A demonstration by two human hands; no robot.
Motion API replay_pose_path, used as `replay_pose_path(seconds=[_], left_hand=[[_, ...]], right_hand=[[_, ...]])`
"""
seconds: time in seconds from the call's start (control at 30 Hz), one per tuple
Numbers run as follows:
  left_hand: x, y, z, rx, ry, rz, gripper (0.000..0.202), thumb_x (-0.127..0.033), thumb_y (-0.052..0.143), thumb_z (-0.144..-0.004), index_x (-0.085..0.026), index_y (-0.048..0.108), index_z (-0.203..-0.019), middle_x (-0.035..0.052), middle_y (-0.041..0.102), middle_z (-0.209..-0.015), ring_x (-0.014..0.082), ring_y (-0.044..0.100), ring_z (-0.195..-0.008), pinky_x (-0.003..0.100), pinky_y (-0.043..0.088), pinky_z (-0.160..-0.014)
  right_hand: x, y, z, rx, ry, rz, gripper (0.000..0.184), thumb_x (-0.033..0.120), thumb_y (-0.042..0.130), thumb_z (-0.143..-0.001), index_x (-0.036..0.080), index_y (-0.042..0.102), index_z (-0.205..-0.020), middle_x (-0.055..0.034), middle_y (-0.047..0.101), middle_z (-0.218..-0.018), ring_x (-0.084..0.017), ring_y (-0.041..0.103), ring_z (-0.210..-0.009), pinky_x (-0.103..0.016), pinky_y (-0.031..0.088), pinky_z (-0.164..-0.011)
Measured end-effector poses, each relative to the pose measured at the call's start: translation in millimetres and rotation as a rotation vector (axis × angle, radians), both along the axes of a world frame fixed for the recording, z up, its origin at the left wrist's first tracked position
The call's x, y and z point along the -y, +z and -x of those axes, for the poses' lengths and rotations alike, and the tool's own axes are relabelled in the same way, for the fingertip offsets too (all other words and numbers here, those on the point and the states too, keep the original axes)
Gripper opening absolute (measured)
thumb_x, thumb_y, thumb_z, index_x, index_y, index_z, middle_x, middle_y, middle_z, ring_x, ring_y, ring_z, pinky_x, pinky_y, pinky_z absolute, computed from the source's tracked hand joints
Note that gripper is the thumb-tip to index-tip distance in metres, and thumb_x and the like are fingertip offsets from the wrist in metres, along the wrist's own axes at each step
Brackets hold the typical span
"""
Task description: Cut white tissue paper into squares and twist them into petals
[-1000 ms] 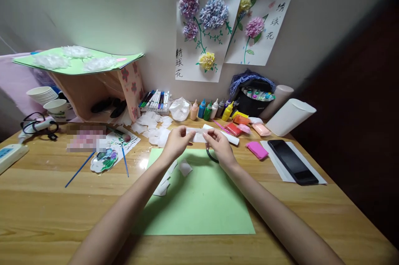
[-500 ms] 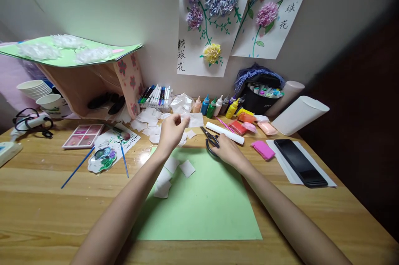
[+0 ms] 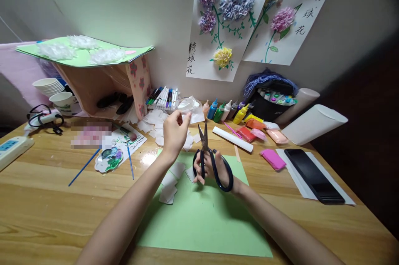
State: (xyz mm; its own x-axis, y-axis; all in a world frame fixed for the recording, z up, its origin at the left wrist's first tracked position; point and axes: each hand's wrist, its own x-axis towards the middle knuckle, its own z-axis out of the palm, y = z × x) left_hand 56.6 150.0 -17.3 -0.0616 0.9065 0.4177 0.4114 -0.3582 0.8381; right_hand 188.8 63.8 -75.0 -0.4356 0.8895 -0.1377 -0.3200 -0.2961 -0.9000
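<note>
My left hand (image 3: 173,132) is raised above the desk, its fingers pinched on a thin white tissue piece (image 3: 193,110). My right hand (image 3: 215,170) grips black-handled scissors (image 3: 208,157), fingers through the loops, with the closed blades pointing up toward the tissue. Both hands hover over the far edge of a light green paper sheet (image 3: 202,219) lying on the wooden desk (image 3: 46,198). A few cut white squares (image 3: 170,182) lie on the green sheet's left side.
A pile of white squares (image 3: 154,121), markers (image 3: 163,97), paint bottles (image 3: 227,111), a white roll (image 3: 232,139), clay packs (image 3: 272,159) and a black phone (image 3: 314,175) lie behind and right. A palette (image 3: 108,160), brushes (image 3: 84,167) and power strip (image 3: 11,150) sit left.
My right hand has picked the scissors up off the desk and turned them blades-up. My left hand still holds the tissue, lifted a little. The view has shifted left.
</note>
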Motion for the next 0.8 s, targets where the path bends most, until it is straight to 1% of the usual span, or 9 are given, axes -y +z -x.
replay_pose_path(seconds=[0.07, 0.13, 0.23, 0.37, 0.5, 0.63, 0.8], left_hand=[[2, -1.7, -3, -0.009, -0.018, 0.003, 0.028, -0.037, 0.052, -0.085, -0.016, 0.051, -0.066, -0.004, 0.04, -0.057, 0.0099, 0.036, -0.055, 0.023, 0.026, -0.054], [5, -3.7, -7, -0.025, -0.046, 0.008, 0.027, -0.036, 0.052, -0.085, -0.016, 0.051, -0.066, -0.0036, 0.042, -0.058, 0.01, 0.038, -0.056, 0.023, 0.026, -0.054], [8, -6.5, -13, -0.06, -0.072, 0.004, 0.03, -0.035, 0.052, -0.085, -0.017, 0.046, -0.062, -0.004, 0.041, -0.057, 0.0096, 0.038, -0.055, 0.023, 0.027, -0.054], [11, -8.5, -16, -0.081, -0.084, -0.003, 0.033, -0.035, 0.053, -0.085, -0.017, 0.042, -0.06, -0.0045, 0.04, -0.056, 0.0091, 0.038, -0.054, 0.023, 0.026, -0.053], [11, -8.1, -17, -0.074, -0.102, -0.019, 0.032, -0.032, 0.054, -0.085, -0.016, 0.043, -0.059, -0.0046, 0.041, -0.055, 0.0088, 0.038, -0.053, 0.022, 0.027, -0.053], [12, -7.7, -17, -0.049, -0.12, -0.035, 0.028, -0.029, 0.054, -0.085, -0.016, 0.049, -0.061, -0.0043, 0.044, -0.055, 0.009, 0.04, -0.054, 0.022, 0.027, -0.053], [12, -8.1, -18, -0.042, -0.114, -0.029, 0.029, -0.03, 0.054, -0.085, -0.016, 0.05, -0.06, -0.004, 0.045, -0.054, 0.0092, 0.04, -0.053, 0.022, 0.027, -0.052]], right_hand=[[1, -4.0, 0, 0.062, -0.03, -0.04, 0.072, 0.087, 0.037, -0.06, 0.019, 0.044, -0.083, 0.0047, 0.049, -0.062, -0.008, 0.048, -0.041, -0.034, 0.049, -0.057], [1, -2.9, -1, 0.137, -0.055, -0.069, 0.071, 0.086, 0.035, -0.063, 0.018, 0.045, -0.084, 0.0046, 0.049, -0.06, -0.009, 0.05, -0.043, -0.032, 0.049, -0.057], [-2, 0.7, -4, 0.203, -0.073, -0.078, 0.073, 0.087, 0.03, -0.062, 0.018, 0.045, -0.082, 0.0042, 0.049, -0.056, -0.011, 0.052, -0.043, -0.031, 0.048, -0.055], [-5, 0.6, -7, 0.215, -0.081, -0.076, 0.074, 0.088, 0.03, -0.06, 0.018, 0.044, -0.082, 0.0048, 0.049, -0.053, -0.012, 0.053, -0.042, -0.03, 0.047, -0.053], [-5, 0.3, -9, 0.223, -0.078, -0.101, 0.072, 0.087, 0.029, -0.063, 0.019, 0.044, -0.082, 0.0056, 0.048, -0.053, -0.011, 0.054, -0.042, -0.029, 0.048, -0.055], [-4, 4.8, -10, 0.239, -0.072, -0.103, 0.072, 0.087, 0.028, -0.063, 0.019, 0.043, -0.081, 0.0067, 0.046, -0.051, -0.01, 0.052, -0.04, -0.03, 0.048, -0.055], [-3, 8.4, -9, 0.251, -0.059, -0.111, 0.072, 0.087, 0.027, -0.063, 0.019, 0.043, -0.079, 0.0079, 0.043, -0.05, -0.009, 0.05, -0.039, -0.029, 0.048, -0.054]])
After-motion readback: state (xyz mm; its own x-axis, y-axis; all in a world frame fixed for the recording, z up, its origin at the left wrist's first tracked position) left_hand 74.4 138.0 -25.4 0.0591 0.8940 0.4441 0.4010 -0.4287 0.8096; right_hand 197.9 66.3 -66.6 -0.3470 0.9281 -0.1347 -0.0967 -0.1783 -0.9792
